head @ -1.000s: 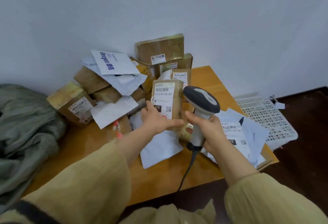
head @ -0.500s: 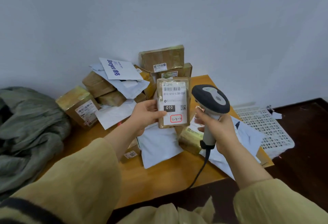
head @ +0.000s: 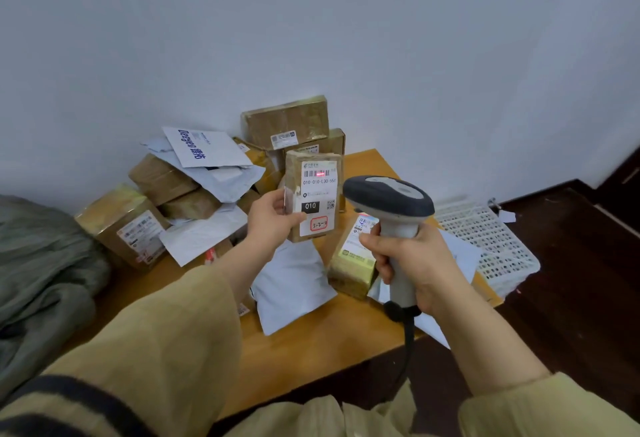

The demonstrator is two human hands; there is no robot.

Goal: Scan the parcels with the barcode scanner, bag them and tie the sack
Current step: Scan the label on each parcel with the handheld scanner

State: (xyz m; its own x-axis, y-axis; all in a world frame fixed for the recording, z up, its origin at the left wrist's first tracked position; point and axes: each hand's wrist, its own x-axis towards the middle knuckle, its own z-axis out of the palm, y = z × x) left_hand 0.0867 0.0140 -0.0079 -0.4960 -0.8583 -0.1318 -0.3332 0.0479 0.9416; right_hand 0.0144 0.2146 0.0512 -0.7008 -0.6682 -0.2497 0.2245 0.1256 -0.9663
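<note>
My left hand (head: 273, 217) grips a small brown parcel (head: 313, 194) upright above the table, its white label facing me. A red scan line lies across the label's barcode. My right hand (head: 412, 263) grips the handle of the grey barcode scanner (head: 389, 199), whose head points at the label from the right. The scanner's black cable hangs down past the table edge. A grey-green sack (head: 38, 270) lies crumpled at the left.
A pile of brown boxes (head: 287, 121) and white mailers (head: 204, 149) fills the back of the wooden table (head: 332, 332) against the wall. More mailers and a small box (head: 353, 263) lie under my hands. A white perforated crate (head: 485, 239) sits at the right.
I lifted the parcel from the table and turned its label upright toward me. The scanner rose beside it, and the red scan line now shows on the barcode.
</note>
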